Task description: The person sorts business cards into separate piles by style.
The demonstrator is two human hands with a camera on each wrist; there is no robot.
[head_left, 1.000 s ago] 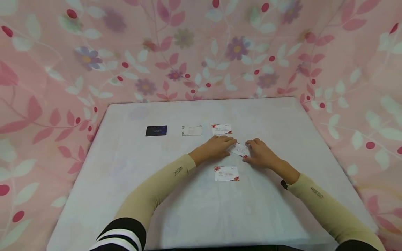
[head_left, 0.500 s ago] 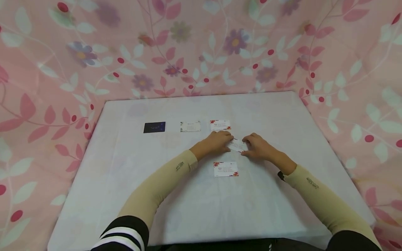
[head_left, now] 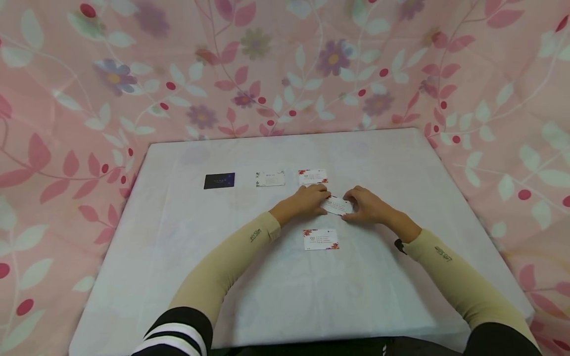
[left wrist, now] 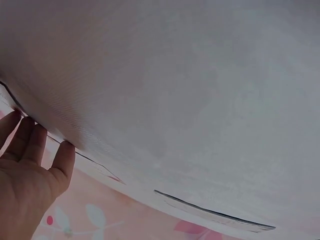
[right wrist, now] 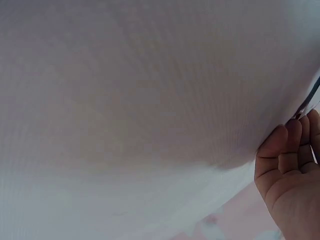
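A white business card (head_left: 337,205) with red flowers lies askew between both hands, right of the table's middle. At its left end my left hand (head_left: 307,199) pinches it between thumb and fingers. My right hand (head_left: 368,206) has its right end the same way, fingers bent. Just nearer the person lies a matching red-flowered card (head_left: 321,240); another matching card (head_left: 312,176) lies beyond the left hand. The left wrist view shows the left fingertips (left wrist: 67,146) down at a thin card edge. In the right wrist view, right fingertips (right wrist: 282,134) meet the cloth beside a card.
A pale card with leafy corners (head_left: 270,178) and a dark blue-black card (head_left: 219,181) continue the back row leftward. White cloth covers the table (head_left: 267,291). A pink floral curtain (head_left: 285,64) hangs behind and at both sides.
The held card has shifted slightly left and turned a little straighter, both hands moving with it. The head view has tilted slightly downward. The other cards lie where they were.
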